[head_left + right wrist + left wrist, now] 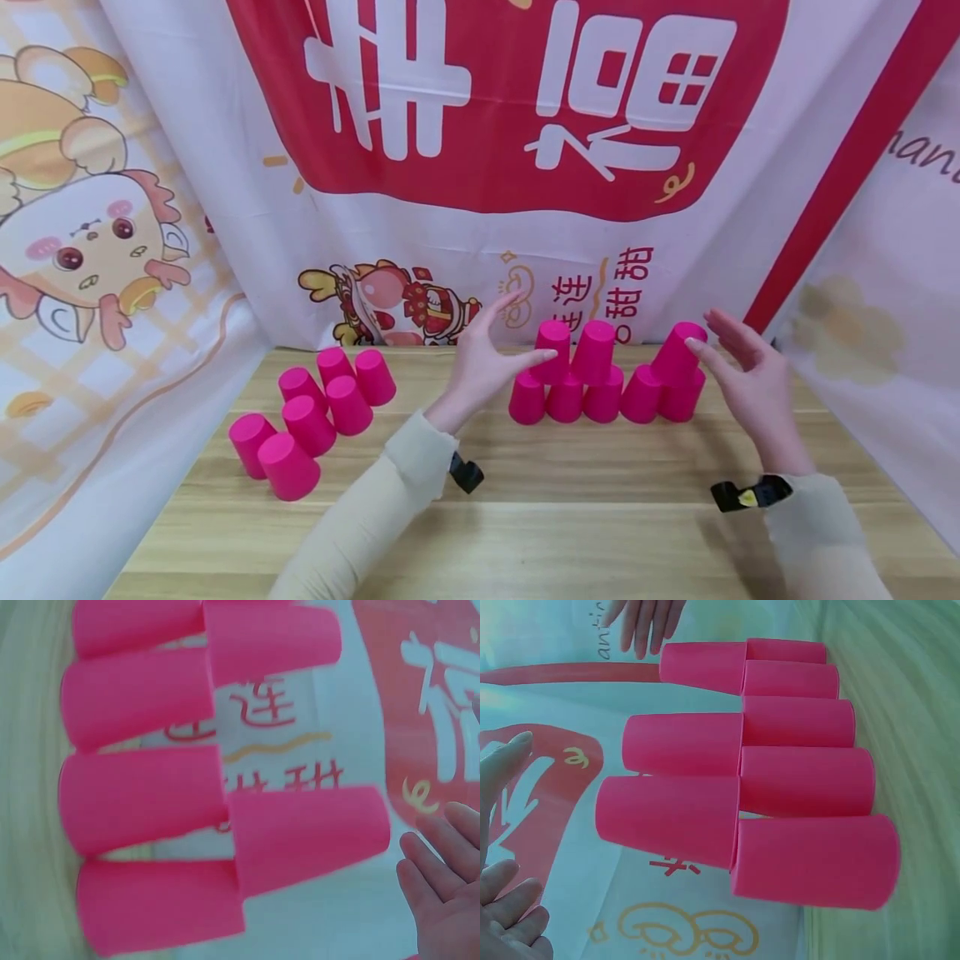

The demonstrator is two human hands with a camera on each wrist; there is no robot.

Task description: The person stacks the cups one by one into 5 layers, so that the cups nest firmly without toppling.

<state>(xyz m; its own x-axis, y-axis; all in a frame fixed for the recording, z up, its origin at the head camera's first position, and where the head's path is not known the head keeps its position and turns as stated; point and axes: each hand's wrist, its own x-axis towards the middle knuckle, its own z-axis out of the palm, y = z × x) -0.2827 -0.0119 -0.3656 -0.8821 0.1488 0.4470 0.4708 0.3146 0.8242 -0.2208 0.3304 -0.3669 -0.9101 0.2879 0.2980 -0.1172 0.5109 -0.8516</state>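
Upside-down pink plastic cups stand in a row [602, 396] near the back of the table, several side by side. Three more rest on top: a left one [555, 338], one beside it [594, 352] and a right one [677, 357], with a gap before the last. My left hand [482, 360] is beside the left upper cup, fingers spread; the left wrist view shows its thumb and fingers apart from the cups. Near the right upper cup [311, 836] is my right hand [753, 385], fingers extended, and a space separates it from that cup in the right wrist view.
More upside-down pink cups [309, 425] stand singly on the left of the wooden table [570, 542]. A printed cloth [480, 204] hangs right behind the row, and cloth walls [877, 333] close off both sides. Each wrist wears a black camera strap [752, 494].
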